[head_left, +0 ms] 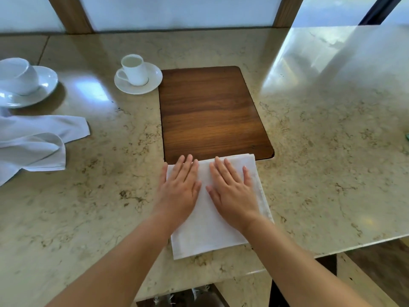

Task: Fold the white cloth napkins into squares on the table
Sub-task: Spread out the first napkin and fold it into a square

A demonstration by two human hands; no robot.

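Two white cups on saucers at the far left: cup [134,69] upright on saucer [138,79], apparently empty; larger cup [16,76] tilted on second saucer [33,89], contents hidden. Polished beige marble tabletop [321,140] with a dark wooden inset panel [210,111] at centre; frosted window panes and wooden frames behind. Folded napkin [205,231] flat near the front edge, its far edge overlapping the panel. Left hand [178,191] and right hand [232,193] side by side, palms down, fingers spread, pressed flat on the napkin, gripping nothing. Loose napkins [33,142] crumpled at left, well apart.
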